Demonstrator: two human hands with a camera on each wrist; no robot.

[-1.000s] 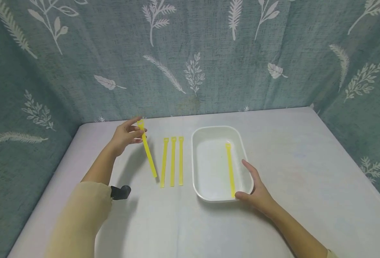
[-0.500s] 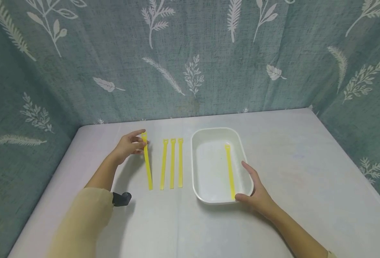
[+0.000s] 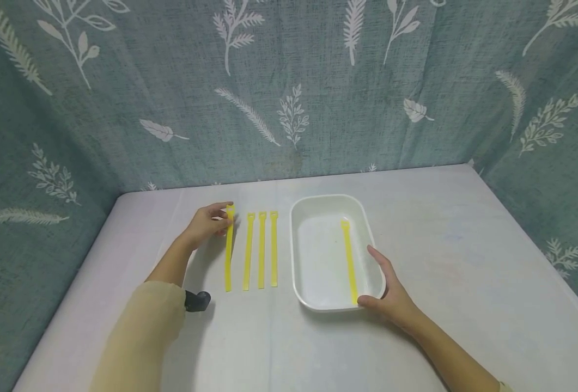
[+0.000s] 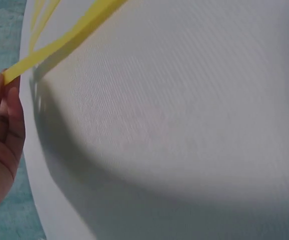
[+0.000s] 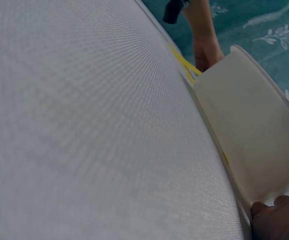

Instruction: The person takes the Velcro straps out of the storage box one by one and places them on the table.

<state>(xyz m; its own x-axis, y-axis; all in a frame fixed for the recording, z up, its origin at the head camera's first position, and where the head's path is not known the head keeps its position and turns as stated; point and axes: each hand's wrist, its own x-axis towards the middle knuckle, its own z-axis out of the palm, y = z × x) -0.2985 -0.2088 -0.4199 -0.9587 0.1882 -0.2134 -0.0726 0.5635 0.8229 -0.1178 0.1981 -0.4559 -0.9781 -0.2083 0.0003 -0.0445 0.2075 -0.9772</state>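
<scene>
1. The white tray (image 3: 313, 256) rests on the pale tabletop (image 3: 470, 261), its open side up.
2. The left hand (image 3: 204, 226) is to the left of the tray, well apart from it. Its thumb and fingers pinch a yellow strip (image 3: 228, 253) near the looped far end.
3. That strip is left of the tray, its tail pointing toward the person; the left wrist view shows it lifted above the surface beside its own shadow. Whether the tail's tip touches the surface, I cannot tell.
4. Three more yellow strips (image 3: 261, 253) lie between the held one and the tray, side by side and apart, with looped ends on the far side.
5. A fifth strip (image 3: 350, 264) lies inside the tray, near its right wall and slightly slanted.
6. The right hand (image 3: 396, 296) grips the tray's near right corner, thumb at the near rim and index finger spread along the right one.
7. Left of the tray and nearer the person are a cream sleeve (image 3: 139, 332) and a black object (image 3: 198, 301) at the left forearm.
8. Beyond the tray hangs a teal leaf-patterned cloth (image 3: 289, 92).
</scene>
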